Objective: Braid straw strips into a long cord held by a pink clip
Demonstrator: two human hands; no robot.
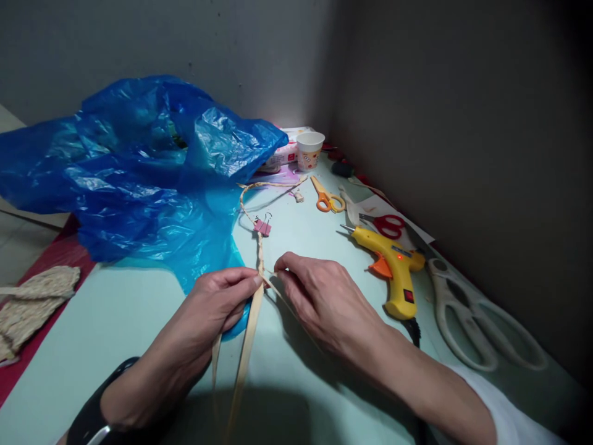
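A thin braid of pale, straw-like strips (260,247) runs up the table, with a pink binder clip (262,227) gripping it above my hands. My left hand (220,296) pinches the lower end of the braid between thumb and index finger. Loose flat strips (249,330) hang from that pinch toward me. Just to the right, my right hand (319,296) has its fingers curled and pinched on a thin strip that leads from the braid. Beyond the clip, the finished braid curves away to the back. Fingertips of the right hand are partly hidden.
A crumpled blue plastic bag (152,167) fills the back left. On the right lie a yellow glue gun (393,266), large white-handled scissors (467,315), red scissors (389,225) and orange scissors (327,199). A paper cup (309,151) stands at the back; woven pieces (34,306) lie far left.
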